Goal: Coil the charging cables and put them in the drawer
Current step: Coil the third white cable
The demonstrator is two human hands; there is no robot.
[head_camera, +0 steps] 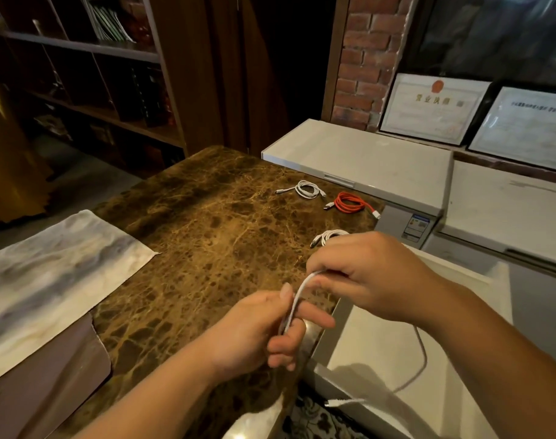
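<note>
A white charging cable [297, 296] stretches between both hands above the right edge of the brown marble table [207, 236]. My left hand [264, 331] grips its lower part in curled fingers. My right hand [362, 274] pinches its upper bend, and the loose tail hangs down under my right forearm, ending in a plug [343, 402]. On the table lie a coiled white cable [306, 189], a coiled red cable [351, 203] and another white coil [329, 236] partly hidden behind my right hand. No drawer is in sight.
A pale cloth [48, 274] covers the table's left side. White chest freezers [365, 160] stand to the right and behind, with framed certificates [432, 109] on the brick wall. Dark wooden shelves [90, 74] fill the left background.
</note>
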